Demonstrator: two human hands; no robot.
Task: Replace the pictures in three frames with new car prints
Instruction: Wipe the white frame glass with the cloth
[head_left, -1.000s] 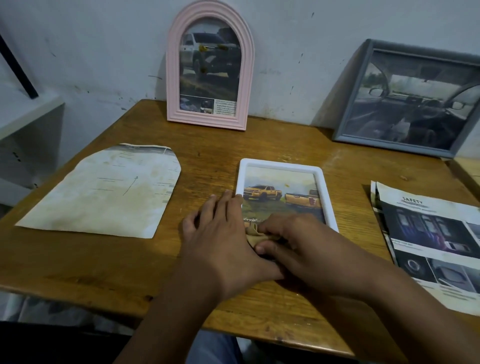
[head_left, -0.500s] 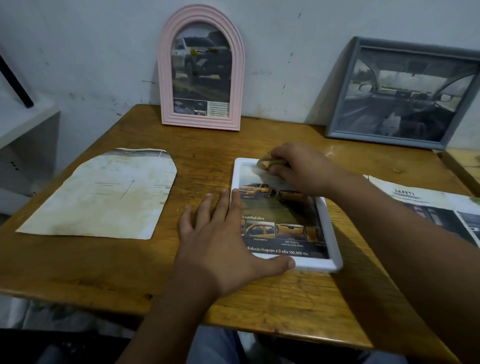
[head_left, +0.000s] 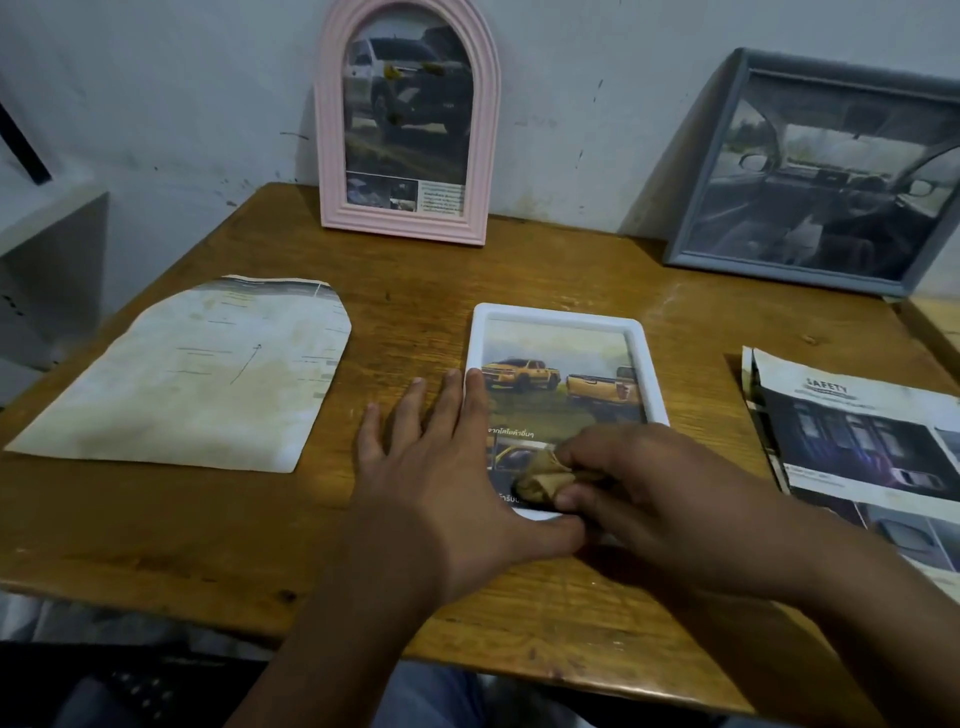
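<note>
A white frame (head_left: 563, 315) lies flat on the wooden table (head_left: 156, 530), showing a print of yellow pickup trucks. My left hand (head_left: 441, 478) presses flat on the frame's left edge, fingers spread. My right hand (head_left: 660, 493) grips a crumpled tan cloth (head_left: 540, 480) against the lower part of the glass. A pink arched frame (head_left: 327, 130) with a truck print leans on the wall at the back. At the back right leans a grey frame (head_left: 691, 228) with a car interior print.
A stained, cut sheet of paper (head_left: 192, 379) lies on the table's left. A car brochure (head_left: 857, 447) headed SAFETY lies at the right edge. A grey shelf (head_left: 47, 260) stands left of the table.
My right hand has drawn the cloth from the frame's top edge back down to its lower part. My left hand has stayed on the frame's left edge.
</note>
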